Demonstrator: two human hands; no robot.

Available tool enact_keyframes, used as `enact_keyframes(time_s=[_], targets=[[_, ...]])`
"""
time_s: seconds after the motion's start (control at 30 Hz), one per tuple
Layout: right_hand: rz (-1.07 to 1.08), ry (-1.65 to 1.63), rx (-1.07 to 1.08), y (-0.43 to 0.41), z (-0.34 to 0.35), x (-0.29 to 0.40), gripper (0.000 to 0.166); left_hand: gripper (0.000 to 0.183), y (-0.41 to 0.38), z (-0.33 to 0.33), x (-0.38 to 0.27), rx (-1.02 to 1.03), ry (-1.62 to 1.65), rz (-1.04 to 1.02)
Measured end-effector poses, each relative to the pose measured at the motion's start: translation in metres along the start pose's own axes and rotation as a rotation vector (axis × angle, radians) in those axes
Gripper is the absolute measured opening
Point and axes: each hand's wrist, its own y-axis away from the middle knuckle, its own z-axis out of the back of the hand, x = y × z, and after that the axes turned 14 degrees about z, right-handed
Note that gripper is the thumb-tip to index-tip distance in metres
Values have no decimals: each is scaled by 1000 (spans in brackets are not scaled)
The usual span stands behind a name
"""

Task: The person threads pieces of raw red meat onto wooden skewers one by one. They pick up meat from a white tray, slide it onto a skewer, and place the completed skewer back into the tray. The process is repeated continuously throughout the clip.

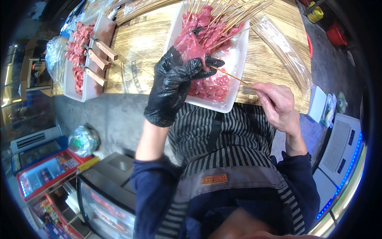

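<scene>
My left hand (174, 80), in a black disposable glove, grips a slice of raw red meat (191, 47) above a white plastic tray (243, 64). Bare fingers of my right hand (277, 106) pinch a thin bamboo skewer (235, 78) near one end. The skewer's other end meets the meat's lower end at the gloved fingertips; how far it is in is hidden. Under my hands, loose raw meat pieces (213, 88) lie in the near part of the tray. Skewered meat (215, 33) fills the far part, its bamboo sticks fanning out past the rim.
On the wooden table (140, 53), a white bin (89, 89) at left holds meat on skewers with wooden handles (97, 59). A clear bag of bamboo skewers (283, 50) lies at right. More bamboo sticks (140, 12) lie along the back. A glass-fronted display case (110, 191) stands lower left.
</scene>
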Motion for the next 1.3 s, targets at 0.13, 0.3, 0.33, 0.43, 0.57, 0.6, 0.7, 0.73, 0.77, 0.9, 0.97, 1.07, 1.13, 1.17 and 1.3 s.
enact_keyframes(time_s=[0.13,0.3,0.33,0.43,0.57,0.6,0.7,0.73,0.77,0.9,0.97,1.07,1.13,1.17,1.3], targets=[[16,-8,4,-1,1,0,21,59,-2,-8,-1,10,17,13],[-2,-22,-74,-2,-6,2,14,61,-1,-5,0,51,110,40],[3,-24,-86,-1,-7,2,14,61,-1,-9,-3,42,109,42],[12,-23,-23,-2,-3,2,19,56,5,-22,-6,-41,23,-14],[16,-12,-28,-2,-4,2,20,60,1,-15,2,-27,5,-86],[16,-8,-27,-2,-4,2,20,61,0,-17,1,-33,-4,-96],[10,-9,-31,-1,-5,2,20,60,0,-19,0,-46,-9,-92],[7,-13,-33,-1,-5,2,20,58,1,-19,1,-52,-2,-77],[0,-12,-38,0,-6,2,20,57,1,-19,1,-58,4,-62],[-38,-21,-99,3,-12,3,15,50,4,-16,4,-49,22,-48],[-55,-27,-126,2,-14,5,12,48,3,-12,6,-40,14,-66],[-68,-34,-111,0,-13,9,14,56,4,-11,4,7,15,-67],[-79,-39,-77,-2,-11,12,18,61,5,-14,2,6,16,-51],[-67,-33,-80,-3,-11,12,18,60,6,-17,1,-17,15,-40],[-49,-28,-121,-2,-15,12,14,55,6,-21,3,25,-85,-106]])
